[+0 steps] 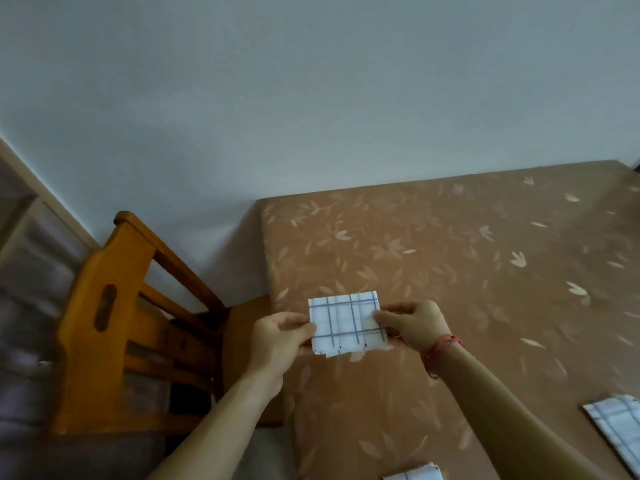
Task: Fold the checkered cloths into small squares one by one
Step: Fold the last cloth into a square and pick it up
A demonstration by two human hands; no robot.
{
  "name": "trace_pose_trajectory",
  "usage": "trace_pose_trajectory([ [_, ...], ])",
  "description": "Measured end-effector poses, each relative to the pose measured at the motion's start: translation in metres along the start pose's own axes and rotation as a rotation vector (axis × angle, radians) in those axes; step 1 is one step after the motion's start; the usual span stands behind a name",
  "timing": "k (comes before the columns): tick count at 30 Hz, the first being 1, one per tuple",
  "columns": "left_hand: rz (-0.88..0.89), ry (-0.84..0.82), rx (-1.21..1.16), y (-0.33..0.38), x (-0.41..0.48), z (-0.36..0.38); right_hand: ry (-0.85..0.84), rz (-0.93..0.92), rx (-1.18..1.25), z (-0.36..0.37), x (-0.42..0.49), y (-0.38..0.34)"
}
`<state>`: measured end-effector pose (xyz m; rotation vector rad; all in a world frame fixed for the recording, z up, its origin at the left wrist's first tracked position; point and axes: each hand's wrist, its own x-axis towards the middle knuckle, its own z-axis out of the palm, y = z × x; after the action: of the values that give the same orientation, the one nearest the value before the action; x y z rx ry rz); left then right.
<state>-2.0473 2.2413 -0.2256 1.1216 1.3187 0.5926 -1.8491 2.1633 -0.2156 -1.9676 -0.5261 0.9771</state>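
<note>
Pale grey-blue wall (311, 81) fills the upper half of the frame, and below it a table under a brown cloth printed with pale leaves (450, 258) runs from centre to the right edge. An orange-brown wooden chair (114, 323) stands at the left, pushed up beside the table's near corner.

Centre frame, just below the middle, a small white cloth with a grey-blue check, folded to a near square (346, 322), is held up above the table's left part. The person's left hand (280, 341) is clamped on its left edge, thumb on the front face. The right hand (412, 323) is clamped on its right edge in the same pinch; a red cord bracelet (441, 351) sits at that wrist. The cloth's lower layers show slightly uneven at the bottom edge.

Two further checked cloths lie on the table: one folded piece at the lower right edge of the frame (616, 427), and one partly cut off at the bottom edge (414, 474).
</note>
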Motion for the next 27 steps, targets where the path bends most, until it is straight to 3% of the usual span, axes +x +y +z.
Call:
trace_pose_trajectory([
  [14, 0.156, 0.071, 0.185, -0.004, 0.163, 0.055, 0.197, -0.199, -0.269, 0.042, 0.173, 0.007],
  [27, 0.29, 0.12, 0.371, -0.014, 0.237, 0.075, 0.276, -0.292, -0.386, 0.063, 0.24, 0.01],
])
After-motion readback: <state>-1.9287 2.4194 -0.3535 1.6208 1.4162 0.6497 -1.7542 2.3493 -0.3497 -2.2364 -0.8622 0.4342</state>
